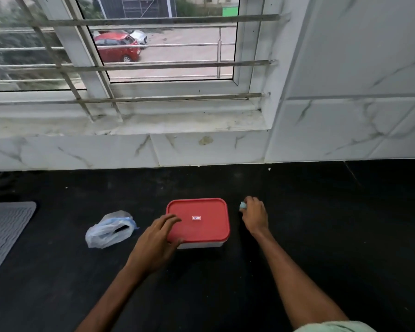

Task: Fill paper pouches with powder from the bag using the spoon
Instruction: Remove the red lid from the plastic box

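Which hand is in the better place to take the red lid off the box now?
Probably left. The left hand lies over the near left corner of the red lid, thumb at its edge. The right hand is beside the box and pinches a small pale blue thing.

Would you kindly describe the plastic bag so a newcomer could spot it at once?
On the black counter below the window, a box with a red lid sits in the middle. Left of it, not touching, lies the plastic bag. It alone is crumpled and translucent, bluish-white, with something dark showing inside.
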A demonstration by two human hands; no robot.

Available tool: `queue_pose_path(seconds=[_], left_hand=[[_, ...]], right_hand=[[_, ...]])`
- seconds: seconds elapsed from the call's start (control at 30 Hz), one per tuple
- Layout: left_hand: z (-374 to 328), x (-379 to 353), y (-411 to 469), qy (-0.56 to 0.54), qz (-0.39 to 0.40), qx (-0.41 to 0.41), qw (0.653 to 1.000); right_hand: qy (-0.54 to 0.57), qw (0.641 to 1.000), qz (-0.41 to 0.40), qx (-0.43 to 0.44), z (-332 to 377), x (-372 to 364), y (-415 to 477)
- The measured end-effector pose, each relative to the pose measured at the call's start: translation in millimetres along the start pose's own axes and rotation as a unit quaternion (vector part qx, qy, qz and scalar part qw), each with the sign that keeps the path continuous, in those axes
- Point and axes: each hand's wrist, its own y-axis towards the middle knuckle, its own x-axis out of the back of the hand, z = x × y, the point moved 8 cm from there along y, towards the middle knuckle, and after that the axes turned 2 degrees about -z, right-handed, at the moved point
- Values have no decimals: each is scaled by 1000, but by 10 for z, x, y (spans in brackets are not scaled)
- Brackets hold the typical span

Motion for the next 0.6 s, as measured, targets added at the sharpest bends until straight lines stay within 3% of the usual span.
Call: queue_pose_path(seconds=[0.13, 0.2, 0.3, 0.37, 0.43, 0.53, 0.6], left_hand=[[216, -57, 19, -84, 38, 59, 994], [315, -114, -3, -121, 59, 89, 987], [477, -271, -30, -157, 93, 134, 974], [559, -375, -25, -177, 110, 145, 967], [619, -447, -3, -200, 113, 147, 962], [645, -516, 34, -231, 109, 131, 958], [615, -528, 56, -240, 112, 114, 958]], right_hand=[[6, 1000, 19, -23, -5, -68, -26], [68, 997, -26, -14, 145, 105, -54], [141, 975, -115, 130, 781, 410, -307], [130, 955, -134, 233, 1286, 466, -584], [78, 950, -88, 290, 1694, 313, -813], [-36, 961, 97, 255, 1857, -221, -1033], [-79, 958, 98, 257, 1831, -417, -1142]])
